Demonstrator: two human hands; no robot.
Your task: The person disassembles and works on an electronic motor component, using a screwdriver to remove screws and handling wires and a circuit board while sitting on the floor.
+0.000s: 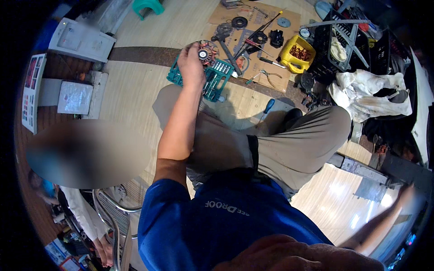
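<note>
1. Presently, we judge the step as lifting the round copper-wound motor stator; next calls for a steady carry clear of the green plastic socket-set case on the floor.
2. Left hand: grip clasped around the stator.
3. Right hand: blurred; grip cannot be told.

Left hand on copper-wound stator
</note>
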